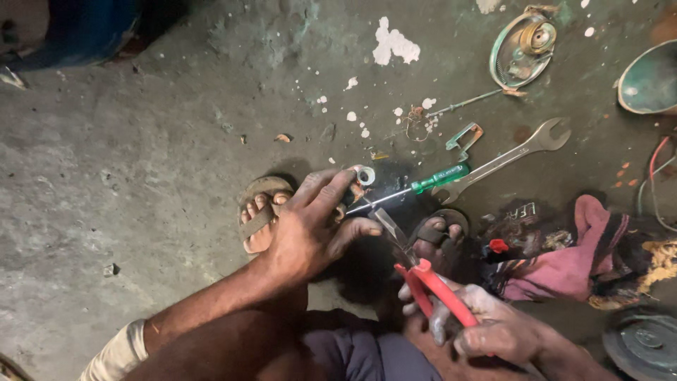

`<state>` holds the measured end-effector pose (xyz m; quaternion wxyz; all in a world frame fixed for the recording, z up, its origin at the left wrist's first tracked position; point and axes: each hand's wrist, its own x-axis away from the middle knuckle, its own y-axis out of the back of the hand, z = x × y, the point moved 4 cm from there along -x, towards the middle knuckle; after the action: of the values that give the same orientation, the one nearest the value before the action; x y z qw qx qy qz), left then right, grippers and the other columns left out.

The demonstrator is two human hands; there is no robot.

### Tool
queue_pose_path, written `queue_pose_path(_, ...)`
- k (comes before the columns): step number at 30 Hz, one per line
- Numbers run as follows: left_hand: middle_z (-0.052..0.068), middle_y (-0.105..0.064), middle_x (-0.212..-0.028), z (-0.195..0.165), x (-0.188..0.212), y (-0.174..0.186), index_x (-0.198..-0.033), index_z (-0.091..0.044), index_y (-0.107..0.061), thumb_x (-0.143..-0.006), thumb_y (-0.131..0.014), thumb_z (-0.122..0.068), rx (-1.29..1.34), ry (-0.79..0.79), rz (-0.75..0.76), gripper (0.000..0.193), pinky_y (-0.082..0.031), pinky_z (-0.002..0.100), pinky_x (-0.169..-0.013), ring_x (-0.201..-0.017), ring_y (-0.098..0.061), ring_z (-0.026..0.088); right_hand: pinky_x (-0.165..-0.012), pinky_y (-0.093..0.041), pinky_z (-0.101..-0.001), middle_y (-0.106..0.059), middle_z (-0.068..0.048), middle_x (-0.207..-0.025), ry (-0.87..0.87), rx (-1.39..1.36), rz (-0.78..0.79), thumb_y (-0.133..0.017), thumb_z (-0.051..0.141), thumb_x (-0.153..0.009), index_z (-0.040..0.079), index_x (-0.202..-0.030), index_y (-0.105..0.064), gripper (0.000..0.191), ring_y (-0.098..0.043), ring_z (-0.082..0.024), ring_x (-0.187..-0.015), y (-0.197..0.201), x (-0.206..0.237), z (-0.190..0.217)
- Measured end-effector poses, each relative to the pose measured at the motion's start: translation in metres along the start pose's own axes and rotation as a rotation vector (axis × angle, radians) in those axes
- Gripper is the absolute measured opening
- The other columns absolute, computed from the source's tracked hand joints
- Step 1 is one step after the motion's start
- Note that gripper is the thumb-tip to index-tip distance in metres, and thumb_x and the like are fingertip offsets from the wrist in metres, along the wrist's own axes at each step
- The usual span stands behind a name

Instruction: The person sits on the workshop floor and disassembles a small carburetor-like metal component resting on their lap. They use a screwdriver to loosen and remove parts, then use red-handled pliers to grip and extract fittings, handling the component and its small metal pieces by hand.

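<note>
My left hand point(310, 226) reaches forward over my sandalled left foot point(259, 215) and pinches a small white and metal part point(364, 176) between its fingertips. My right hand point(486, 326) grips red-handled pliers point(428, 282), whose jaws point(386, 222) point up toward that part. A green-handled screwdriver point(423, 185) lies on the concrete floor just beyond the part, its shaft touching or passing under my left fingers. My right foot point(438, 236) in a sandal sits beside the pliers.
An open-end wrench point(508, 159) lies right of the screwdriver. A round metal cover point(522, 46), a thin rod point(462, 104), a small bracket point(464, 137), a pink rag point(575, 257), a dish point(650, 79) and a dark disc point(645, 344) lie around. White paint flecks point(395, 44) mark the floor.
</note>
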<state>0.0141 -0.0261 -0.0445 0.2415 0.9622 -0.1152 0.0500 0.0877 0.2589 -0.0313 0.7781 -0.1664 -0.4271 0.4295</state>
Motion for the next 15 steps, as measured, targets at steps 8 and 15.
queue_pose_path(8, 0.017, -0.064, -0.128, 0.0, 0.004, -0.006, -0.138, -0.005, -0.058, -0.085, -0.086, -0.031, -0.02, 0.022, 0.032, 0.066, -0.058, 0.04, -0.088, -0.112, -0.068, 0.035, -0.087, -0.049, -0.0389, -0.057, -0.016, -0.118, -0.209, -0.021, -0.131, -0.071, 0.016, -0.075, 0.005, -0.116, -0.069, 0.043, -0.055, -0.023, -0.094, -0.002, 0.001, -0.011)
queue_pose_path(15, 0.019, -0.06, -0.13, 0.0, -0.005, -0.004, -0.139, -0.003, -0.056, -0.084, -0.086, -0.022, 0.062, -0.007, 0.032, 0.066, -0.058, 0.041, -0.088, -0.113, -0.064, 0.037, -0.104, -0.032, -0.0618, -0.052, -0.024, -0.134, 0.243, 1.678, -0.763, -0.072, 0.012, -0.065, 0.006, -0.093, -0.07, 0.028, -0.05, -0.043, -0.114, 0.001, -0.005, 0.042)
